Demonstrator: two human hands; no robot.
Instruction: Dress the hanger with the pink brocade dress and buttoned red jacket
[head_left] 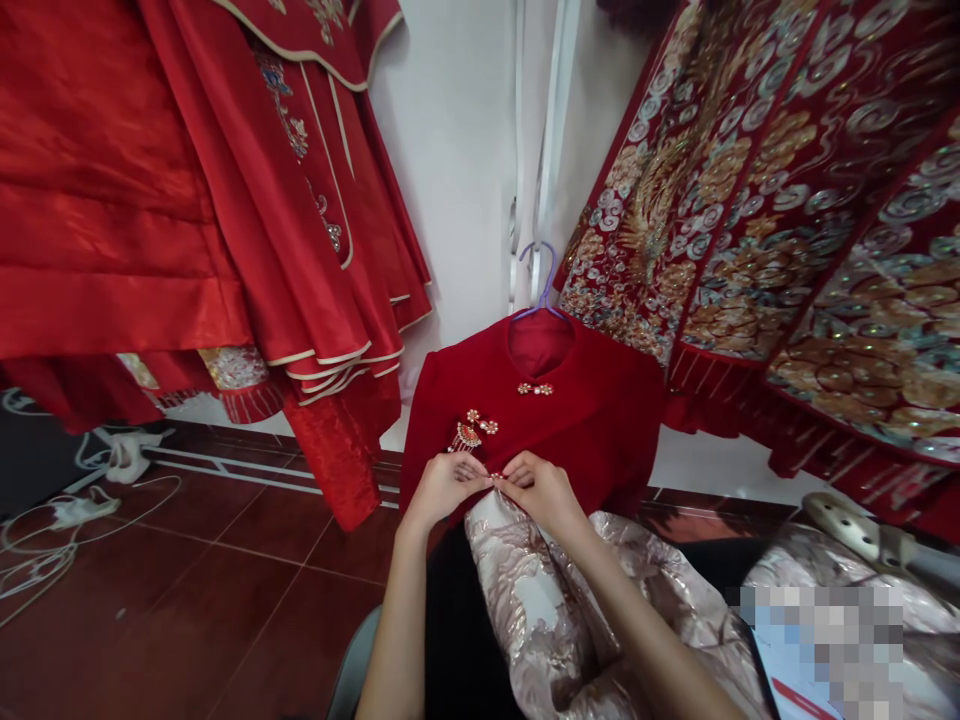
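A red velvety top (600,420) hangs in front of me on a purple hanger (545,290). A gold-and-pearl clasp (535,389) sits below its neckline, and a fan-shaped tasselled ornament (469,433) is on its chest. My left hand (448,487) and my right hand (545,490) meet at its lower front. Both are closed in a pinch on a small beaded clasp (496,478), mostly covered by the fingertips. Right under the hands, a pale shiny brocade cloth (517,570) spreads over my lap; whether the fingers also grip its edge is hard to see.
Red satin garments with cream piping (300,230) hang at the left. An embroidered dark-red garment (750,220) hangs at the right. White cables (67,530) lie on the tiled floor (217,600). A white rack bar (277,477) runs low behind. A partly blurred paper (787,660) is at lower right.
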